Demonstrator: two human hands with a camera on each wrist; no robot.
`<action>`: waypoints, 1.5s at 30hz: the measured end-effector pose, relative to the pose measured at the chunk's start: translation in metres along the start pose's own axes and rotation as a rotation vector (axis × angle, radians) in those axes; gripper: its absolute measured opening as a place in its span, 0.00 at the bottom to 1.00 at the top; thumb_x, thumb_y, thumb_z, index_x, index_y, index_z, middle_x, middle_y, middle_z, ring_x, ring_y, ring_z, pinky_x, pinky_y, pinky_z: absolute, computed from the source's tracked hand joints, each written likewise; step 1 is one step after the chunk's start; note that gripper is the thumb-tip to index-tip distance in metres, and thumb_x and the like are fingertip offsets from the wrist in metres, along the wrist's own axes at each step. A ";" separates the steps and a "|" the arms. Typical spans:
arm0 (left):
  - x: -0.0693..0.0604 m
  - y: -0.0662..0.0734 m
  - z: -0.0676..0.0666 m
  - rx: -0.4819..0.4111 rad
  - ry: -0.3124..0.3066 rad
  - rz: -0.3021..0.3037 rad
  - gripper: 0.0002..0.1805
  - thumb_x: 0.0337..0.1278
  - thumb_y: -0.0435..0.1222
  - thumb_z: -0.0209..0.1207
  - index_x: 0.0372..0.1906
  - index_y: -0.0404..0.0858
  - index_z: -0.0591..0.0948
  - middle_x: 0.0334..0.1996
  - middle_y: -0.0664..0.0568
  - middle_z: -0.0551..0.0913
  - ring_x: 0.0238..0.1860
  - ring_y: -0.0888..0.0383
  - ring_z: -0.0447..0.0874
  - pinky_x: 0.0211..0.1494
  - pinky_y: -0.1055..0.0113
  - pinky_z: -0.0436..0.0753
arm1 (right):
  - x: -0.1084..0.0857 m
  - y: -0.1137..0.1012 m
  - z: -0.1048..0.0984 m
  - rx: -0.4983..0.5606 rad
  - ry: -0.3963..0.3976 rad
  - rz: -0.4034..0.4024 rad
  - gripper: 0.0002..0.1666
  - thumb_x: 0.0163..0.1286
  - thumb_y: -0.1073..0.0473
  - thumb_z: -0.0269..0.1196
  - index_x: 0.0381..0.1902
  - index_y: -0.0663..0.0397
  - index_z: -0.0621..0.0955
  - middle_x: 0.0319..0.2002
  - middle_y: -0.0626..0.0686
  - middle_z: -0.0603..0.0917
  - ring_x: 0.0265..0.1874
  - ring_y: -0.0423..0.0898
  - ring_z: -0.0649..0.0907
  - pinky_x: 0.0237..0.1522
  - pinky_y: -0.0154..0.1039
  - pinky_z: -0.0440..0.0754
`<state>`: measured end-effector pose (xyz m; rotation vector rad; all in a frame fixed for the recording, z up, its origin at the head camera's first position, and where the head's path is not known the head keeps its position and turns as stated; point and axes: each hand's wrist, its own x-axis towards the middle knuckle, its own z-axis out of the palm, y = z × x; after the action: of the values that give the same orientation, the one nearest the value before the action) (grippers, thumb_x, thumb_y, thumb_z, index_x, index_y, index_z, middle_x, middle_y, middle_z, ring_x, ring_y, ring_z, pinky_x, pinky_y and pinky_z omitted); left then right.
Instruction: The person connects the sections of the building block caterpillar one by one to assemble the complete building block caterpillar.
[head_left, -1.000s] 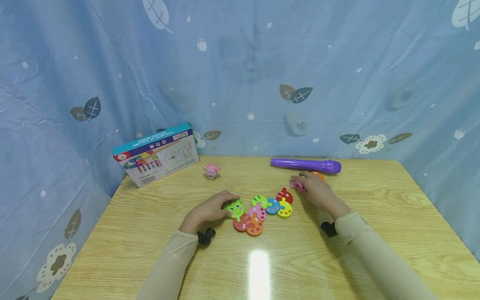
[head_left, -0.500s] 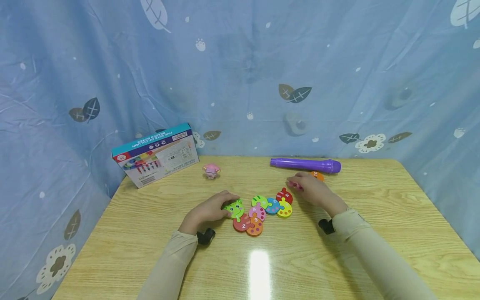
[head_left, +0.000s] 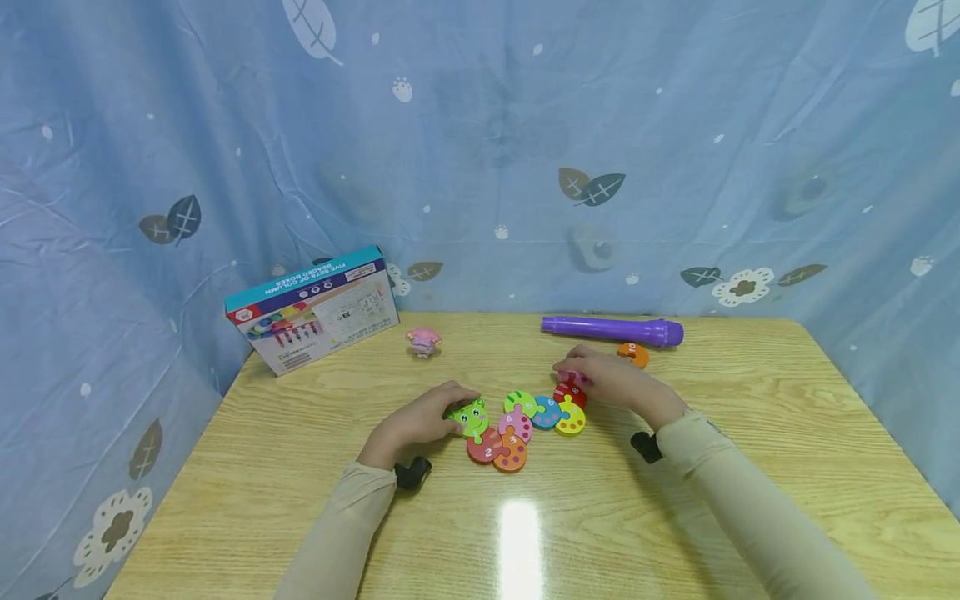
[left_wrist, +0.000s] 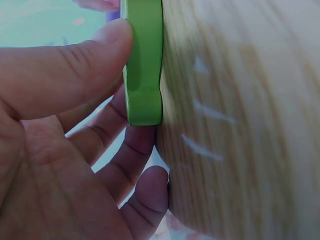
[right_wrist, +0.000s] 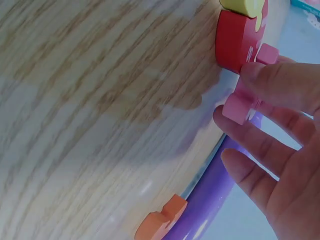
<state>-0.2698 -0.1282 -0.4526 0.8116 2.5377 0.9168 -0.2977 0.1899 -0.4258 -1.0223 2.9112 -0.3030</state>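
A number puzzle shaped like a caterpillar lies joined in a bent chain on the table. At its left end is the green head piece (head_left: 471,419); my left hand (head_left: 420,417) holds it, thumb (left_wrist: 112,37) on its face and fingers behind. Pieces 2 (head_left: 483,446), 3 (head_left: 512,456), pink 4 (head_left: 513,427), green 5 (head_left: 519,405), blue 6 (head_left: 547,413) and yellow (head_left: 571,421) lead to red 8 (head_left: 567,395). A pink puzzle piece (right_wrist: 237,106) is pinched in my right hand (head_left: 617,380), raised beside the red piece; contact between them is unclear.
Orange piece 10 (head_left: 634,354) lies apart, right of my right hand. Behind it is a purple toy microphone (head_left: 611,330). A pink figurine (head_left: 423,341) and a bead toy box (head_left: 315,308) stand at the back left. A blue curtain (head_left: 480,167) hangs behind the table.
My right hand has carried the pink puzzle piece left and nearer to me, up to the red 8, uncovering orange 10. My left hand stays on the green head piece.
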 end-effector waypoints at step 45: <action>0.001 -0.001 0.001 0.011 -0.002 -0.005 0.28 0.54 0.28 0.60 0.62 0.39 0.70 0.53 0.48 0.72 0.57 0.52 0.70 0.61 0.57 0.68 | -0.029 0.038 -0.006 -0.085 0.193 0.068 0.29 0.50 0.66 0.70 0.52 0.60 0.78 0.49 0.62 0.78 0.47 0.60 0.77 0.47 0.55 0.75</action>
<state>-0.2708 -0.1278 -0.4543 0.8088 2.5433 0.9012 -0.2984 0.2380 -0.4280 -0.9523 3.1492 -0.2923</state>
